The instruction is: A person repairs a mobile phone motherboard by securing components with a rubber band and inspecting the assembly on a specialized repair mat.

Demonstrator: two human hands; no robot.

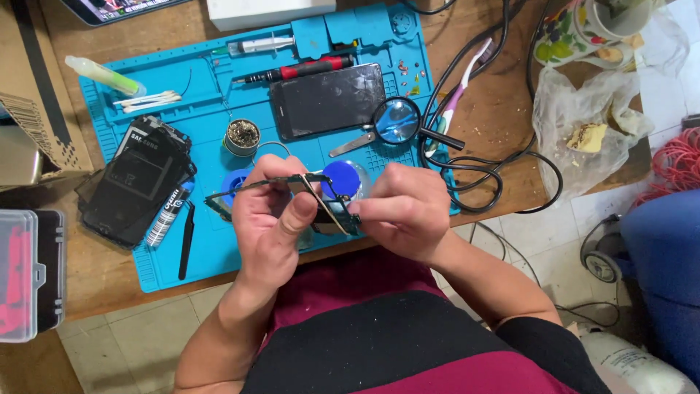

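Seen from above a wooden workbench, the left hand point(270, 215) grips a thin green phone circuit board with a metal frame point(321, 208), thumb pressed flat across its face and fingers curled behind, while the right hand point(401, 208) pinches the board's near edge between thumb and bunched fingertips. The board is held in the air just over the front rim of a blue silicone repair mat point(211, 109), where a dark smartphone with a cracked screen point(328, 98), a round magnifying glass point(397, 120) and black tweezers point(187, 241) lie. Handling it well likely means gripping edges only, keeping the board flat and avoiding any flex
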